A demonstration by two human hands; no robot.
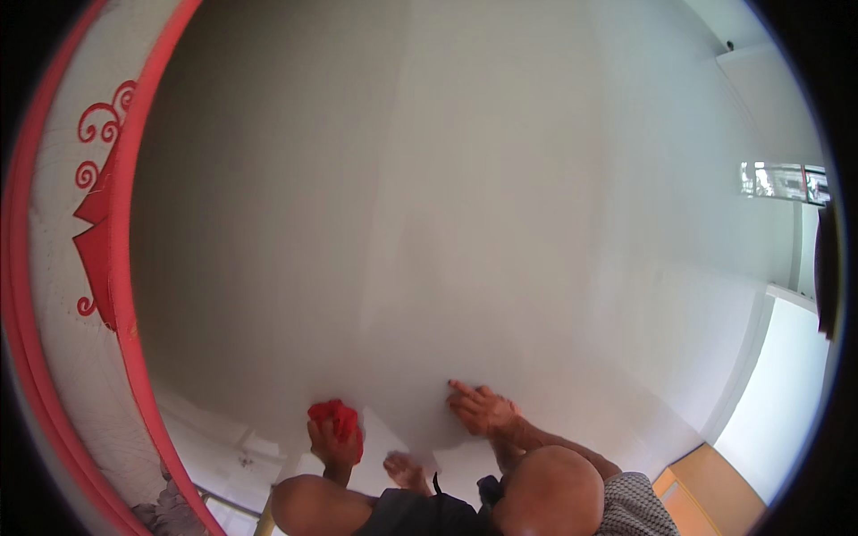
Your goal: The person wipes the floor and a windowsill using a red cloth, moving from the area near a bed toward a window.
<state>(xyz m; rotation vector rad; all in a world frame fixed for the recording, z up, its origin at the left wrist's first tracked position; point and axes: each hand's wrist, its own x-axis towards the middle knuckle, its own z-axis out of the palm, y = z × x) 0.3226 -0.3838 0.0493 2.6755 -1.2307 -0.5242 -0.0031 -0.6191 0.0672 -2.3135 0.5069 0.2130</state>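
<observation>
My left hand (330, 443) presses a crumpled red cloth (338, 415) against the smooth, pale floor (469, 234), its fingers spread over the cloth. To its right, my right hand (481, 410) rests on the same floor with nothing visible in it, the fingers apart and one pointing out to the left. My bent knees (556, 492) show at the bottom, with a bare foot (405, 469) between the two hands.
A mattress or cushion edge (119, 221) with red piping and a red printed pattern runs along the left. At lower right stands a wooden piece of furniture (727, 486), below a bright panel (777, 375).
</observation>
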